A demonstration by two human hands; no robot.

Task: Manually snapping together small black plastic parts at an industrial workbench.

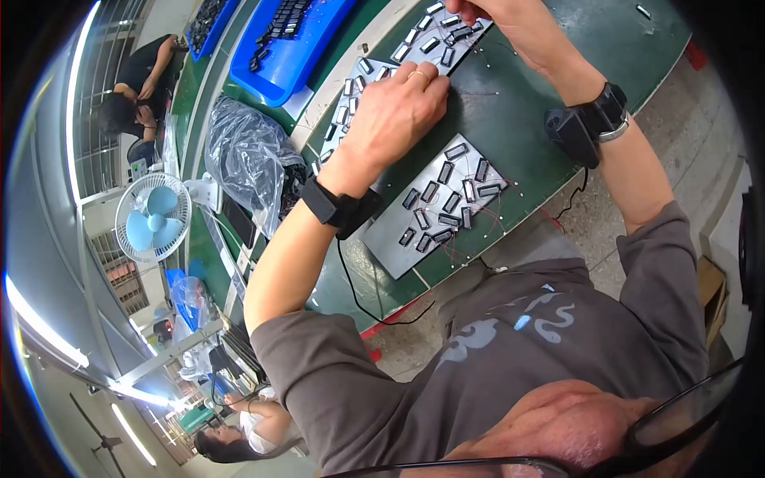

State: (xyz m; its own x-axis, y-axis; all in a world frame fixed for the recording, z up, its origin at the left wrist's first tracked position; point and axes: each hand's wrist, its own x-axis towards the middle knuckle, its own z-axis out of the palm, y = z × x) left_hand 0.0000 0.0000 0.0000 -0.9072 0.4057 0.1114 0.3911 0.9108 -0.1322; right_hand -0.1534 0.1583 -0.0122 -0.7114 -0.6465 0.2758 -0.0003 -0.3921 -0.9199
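My left hand (402, 107) rests over the far metal plate (468, 52), its fingers curled under so that whatever they hold is hidden. Near the top edge of the picture, my right hand (498, 14) has thumb and fingers drawn together in a pinch, partly cut off; I cannot make out what is in it. Small black oblong parts with pale faces, like little speakers, lie in loose rows on that plate. A second metal plate (386, 243), closer to my body, carries several more such parts (451, 201) with thin red and dark wires trailing off its side.
Beyond the plates stand a blue tray (275, 88) of black parts and a clear plastic bag (247, 147). A fan (153, 217) is at the left. A black cable (347, 279) hangs from my left wrist. Two other people sit farther off.
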